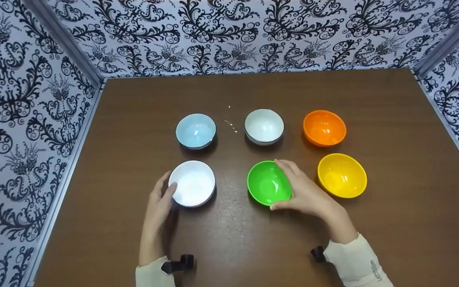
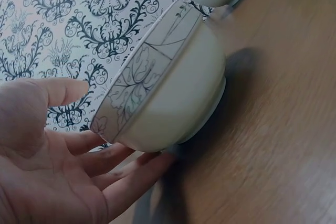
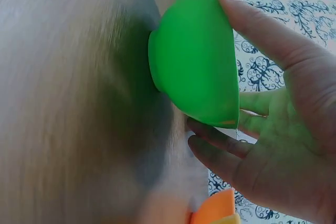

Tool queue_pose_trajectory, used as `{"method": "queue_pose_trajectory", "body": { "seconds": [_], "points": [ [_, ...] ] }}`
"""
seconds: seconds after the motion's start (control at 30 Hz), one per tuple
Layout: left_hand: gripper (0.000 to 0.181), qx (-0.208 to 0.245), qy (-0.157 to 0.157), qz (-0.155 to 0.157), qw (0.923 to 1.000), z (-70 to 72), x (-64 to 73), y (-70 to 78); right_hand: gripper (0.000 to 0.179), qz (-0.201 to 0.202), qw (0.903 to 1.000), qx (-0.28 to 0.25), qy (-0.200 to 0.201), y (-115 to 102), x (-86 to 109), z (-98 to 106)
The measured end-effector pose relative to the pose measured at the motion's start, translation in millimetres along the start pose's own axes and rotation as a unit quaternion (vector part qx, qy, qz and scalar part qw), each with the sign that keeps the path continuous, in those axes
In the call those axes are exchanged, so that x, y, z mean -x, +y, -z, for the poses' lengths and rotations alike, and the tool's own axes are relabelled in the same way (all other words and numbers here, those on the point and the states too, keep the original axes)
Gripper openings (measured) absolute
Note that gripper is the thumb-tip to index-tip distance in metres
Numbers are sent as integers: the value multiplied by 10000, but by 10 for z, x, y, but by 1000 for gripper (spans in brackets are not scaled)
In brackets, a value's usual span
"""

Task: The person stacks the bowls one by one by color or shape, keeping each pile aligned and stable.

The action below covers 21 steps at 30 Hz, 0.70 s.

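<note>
My left hand (image 1: 168, 191) lies at the left side of a white bowl (image 1: 193, 183) at the front left of the brown table (image 1: 393, 223). In the left wrist view its fingers (image 2: 131, 166) touch the low side of the white bowl (image 2: 173, 82), which has a leaf pattern round its outer rim; the thumb stands straight, just off the rim. My right hand (image 1: 281, 184) grips the green bowl (image 1: 267, 183) from the right, fingers over the far rim and thumb at the near rim. In the right wrist view the thumb lies on the rim of the green bowl (image 3: 194, 56) and the fingers (image 3: 215, 140) curl under it.
A light blue bowl (image 1: 195, 130), a pale grey bowl (image 1: 264, 126) and an orange bowl (image 1: 324, 128) form the back row. A yellow bowl (image 1: 342, 175) stands close to the right of my right hand. A few pale crumbs (image 1: 231, 124) lie between the blue and grey bowls. Patterned walls enclose three sides.
</note>
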<state>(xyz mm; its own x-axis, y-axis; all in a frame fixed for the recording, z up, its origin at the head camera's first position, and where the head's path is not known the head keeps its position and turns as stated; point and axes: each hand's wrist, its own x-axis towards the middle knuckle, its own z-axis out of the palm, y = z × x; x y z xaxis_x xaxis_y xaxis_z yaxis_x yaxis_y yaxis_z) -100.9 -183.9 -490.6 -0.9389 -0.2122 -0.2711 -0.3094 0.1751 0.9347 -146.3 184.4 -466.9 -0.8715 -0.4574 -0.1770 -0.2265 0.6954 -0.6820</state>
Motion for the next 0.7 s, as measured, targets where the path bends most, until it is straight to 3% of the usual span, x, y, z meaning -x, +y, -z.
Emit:
{"method": "queue_pose_trajectory", "body": {
  "seconds": [0.33, 0.5, 0.7],
  "points": [
    [52, 804, -35, 484, 9956, -37, 107, -56, 121, -222, 9968, -509, 570, -11, 97, -171],
    [52, 1296, -80, 434, 9906, -55, 148, -76, 122, -301, 9923, -891, 812, -19, 144, -221],
    [52, 1418, -68, 368, 9892, -65, 153, -81, 119, -615, 9886, -1020, 920, -8, 146, -267]
  ]
}}
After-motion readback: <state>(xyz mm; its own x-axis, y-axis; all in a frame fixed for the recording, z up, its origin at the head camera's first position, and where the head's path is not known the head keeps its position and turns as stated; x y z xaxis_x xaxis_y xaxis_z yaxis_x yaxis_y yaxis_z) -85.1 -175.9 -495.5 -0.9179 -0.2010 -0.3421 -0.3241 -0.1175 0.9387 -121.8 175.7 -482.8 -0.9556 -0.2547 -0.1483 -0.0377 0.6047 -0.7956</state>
